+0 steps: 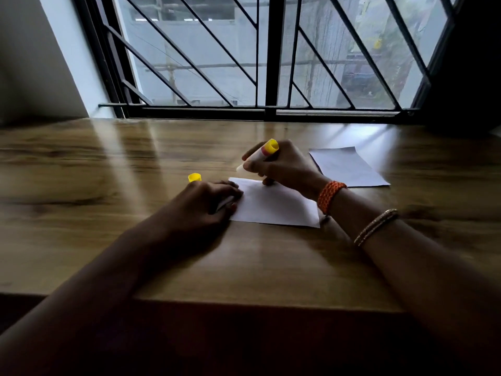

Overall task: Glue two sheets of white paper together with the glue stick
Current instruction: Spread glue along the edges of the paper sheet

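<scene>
- One wooden table [108,164], under a barred window [265,58] at the far side.
- Two sheets of white paper: near sheet [273,206] in the middle of the table, far sheet [348,166] lying apart to the right and farther off (still unglued, by the look of it).
- Two hands: left hand [208,202] pressing down on the near sheet's left edge, fingers lightly bent; right hand [279,164] wrapped around the glue stick [260,154], tip slanting down-left just past the sheet's far-left corner.
- One yellow cap [194,177], standing just beyond the left hand.
- Risk of the near sheet skidding or creasing, should the left hand ease off while the stick drags.
- Risk of glue smearing onto bare wood, with the tip so near the edge (contact unclear).
- Risk of the cap getting knocked away by the left hand.
- Risk of crooked joining, if the far sheet lands misaligned.
</scene>
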Demonstrator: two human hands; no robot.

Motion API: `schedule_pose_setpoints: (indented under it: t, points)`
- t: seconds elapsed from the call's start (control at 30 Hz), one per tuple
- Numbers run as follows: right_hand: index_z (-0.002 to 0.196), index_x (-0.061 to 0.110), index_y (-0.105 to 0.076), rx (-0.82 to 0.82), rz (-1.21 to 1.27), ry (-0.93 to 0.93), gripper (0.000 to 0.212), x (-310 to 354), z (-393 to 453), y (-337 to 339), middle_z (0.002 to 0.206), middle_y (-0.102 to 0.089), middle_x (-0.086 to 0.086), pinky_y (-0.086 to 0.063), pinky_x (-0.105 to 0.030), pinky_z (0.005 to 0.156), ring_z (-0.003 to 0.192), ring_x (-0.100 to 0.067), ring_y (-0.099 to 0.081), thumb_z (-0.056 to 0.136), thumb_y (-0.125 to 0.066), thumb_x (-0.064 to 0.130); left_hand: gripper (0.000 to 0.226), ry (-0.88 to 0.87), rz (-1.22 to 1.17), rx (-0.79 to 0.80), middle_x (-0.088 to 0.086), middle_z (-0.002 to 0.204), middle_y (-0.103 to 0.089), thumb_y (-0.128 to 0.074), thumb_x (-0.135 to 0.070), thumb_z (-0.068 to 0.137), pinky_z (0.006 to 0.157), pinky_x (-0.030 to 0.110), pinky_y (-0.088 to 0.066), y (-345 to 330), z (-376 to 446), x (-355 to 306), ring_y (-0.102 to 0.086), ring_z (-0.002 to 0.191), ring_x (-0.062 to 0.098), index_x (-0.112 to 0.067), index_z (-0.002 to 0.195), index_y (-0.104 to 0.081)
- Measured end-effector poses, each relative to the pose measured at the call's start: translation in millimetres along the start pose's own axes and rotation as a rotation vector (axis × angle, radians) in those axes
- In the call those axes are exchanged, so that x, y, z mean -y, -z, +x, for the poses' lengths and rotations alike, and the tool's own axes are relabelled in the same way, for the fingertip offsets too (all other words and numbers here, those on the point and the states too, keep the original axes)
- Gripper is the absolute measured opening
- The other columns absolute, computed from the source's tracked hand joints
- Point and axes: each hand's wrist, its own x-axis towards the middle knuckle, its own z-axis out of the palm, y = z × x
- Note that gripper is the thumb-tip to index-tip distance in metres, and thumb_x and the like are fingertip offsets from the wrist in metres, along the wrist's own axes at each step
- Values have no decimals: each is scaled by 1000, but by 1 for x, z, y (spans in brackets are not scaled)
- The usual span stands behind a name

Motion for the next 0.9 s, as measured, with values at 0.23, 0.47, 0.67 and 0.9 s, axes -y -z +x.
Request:
schedule_pose_setpoints:
  t: [0.23, 0.47, 0.67, 0.9]
  points:
    - [86, 14, -73, 12, -79, 105, 18, -2, 11, -11, 75, -71, -11, -58, -44, 66, 65, -25, -66, 69, -72, 8, 40, 121, 109, 9, 8, 128, -59, -47, -30, 78, 96, 21, -35, -4, 0, -3, -54, 115, 21, -17, 108, -69]
    - [81, 8, -72, 34, -108, 101, 14, -3, 20, -7, 77, -71, -14, -60, -49, 73, 70, -21, -66, 68, -76, 4, 45, 196, 135, 14, 3, 130, -58, -41, -38, 80, 99, 37, -41, -7, -2, -2, -49, 118, 19, -26, 118, -62]
    - [82, -1, -72, 129, -148, 95, 15, 3, 28, -3, 83, -71, -24, -57, -45, 74, 68, -26, -64, 71, -77, 6, 34, 213, 127, 22, -2, 131, -58, -49, -30, 88, 101, 37, -41, -7, -1, -1, -48, 120, 16, -26, 118, -63]
    - [81, -2, -72, 77, -139, 83, 20, -5, 27, -7, 74, -70, -19, -55, -39, 62, 61, -18, -61, 71, -79, 12, 40, 229, 80, 7, -3, 123, -62, -46, -36, 80, 97, 40, -44, -5, -1, -3, -50, 115, 15, -27, 113, -66]
